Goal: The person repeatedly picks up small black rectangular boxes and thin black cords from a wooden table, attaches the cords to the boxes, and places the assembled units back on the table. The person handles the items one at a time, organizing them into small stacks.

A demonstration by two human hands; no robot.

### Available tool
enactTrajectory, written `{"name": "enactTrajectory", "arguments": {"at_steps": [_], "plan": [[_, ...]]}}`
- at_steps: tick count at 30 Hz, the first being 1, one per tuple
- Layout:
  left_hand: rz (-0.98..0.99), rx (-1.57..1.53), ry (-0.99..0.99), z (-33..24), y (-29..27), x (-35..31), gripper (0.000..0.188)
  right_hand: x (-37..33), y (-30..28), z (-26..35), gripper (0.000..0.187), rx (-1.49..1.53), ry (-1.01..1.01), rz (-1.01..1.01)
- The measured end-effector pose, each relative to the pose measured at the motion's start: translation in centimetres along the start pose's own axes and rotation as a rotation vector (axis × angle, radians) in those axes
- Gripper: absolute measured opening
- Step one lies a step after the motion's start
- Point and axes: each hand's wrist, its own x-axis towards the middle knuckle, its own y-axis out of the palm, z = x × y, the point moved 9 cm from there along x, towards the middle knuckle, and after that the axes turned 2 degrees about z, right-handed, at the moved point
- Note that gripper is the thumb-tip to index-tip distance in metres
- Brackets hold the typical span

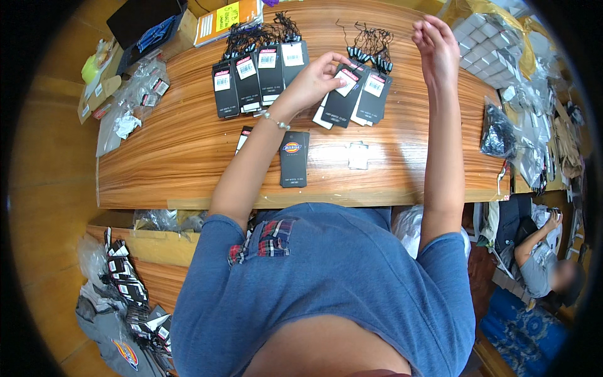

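My left hand is closed on the upper part of a black hang tag with a white barcode sticker. That tag lies over several white and black tags. Beside it is another stack of black tags, and dark strings with small toggles spread above both. Raised over the table's right side, my right hand has its fingers curled together; anything within them is hidden. Rows of stickered black tags with bunched strings lie left of my left hand. Nearer me are a stack of black tags and small white cards.
Clear plastic bags and an open box sit at the far left. A bag of black items lies by the right edge, below packed small boxes. Another person sits at the lower right. More tags hang at lower left.
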Motion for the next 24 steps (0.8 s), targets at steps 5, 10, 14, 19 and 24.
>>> {"name": "enactTrajectory", "arguments": {"at_steps": [5, 10, 14, 19, 24], "plan": [[-0.103, 0.245, 0.013, 2.7, -2.1, 3.8, 0.032, 7.0, -0.1, -5.4, 0.022, -0.118, 0.088, 0.118], [-0.154, 0.599, 0.054, 2.4, -2.0, 5.4, 0.04, 8.8, -0.2, -8.9, 0.012, -0.338, 0.206, 0.217], [-0.286, 0.756, 0.172, 0.8, -1.8, 3.1, 0.051, 8.9, -0.8, -12.5, 0.011, -0.444, 0.362, 0.205], [-0.229, 0.517, 0.124, -1.7, -0.4, -3.2, 0.054, 9.3, -2.5, -17.6, 0.01, -0.45, 0.55, 0.21], [-0.16, 0.449, -0.005, -1.8, -0.2, -9.9, 0.051, 9.9, -3.9, -20.4, 0.01, -0.47, 0.619, 0.173]]}}
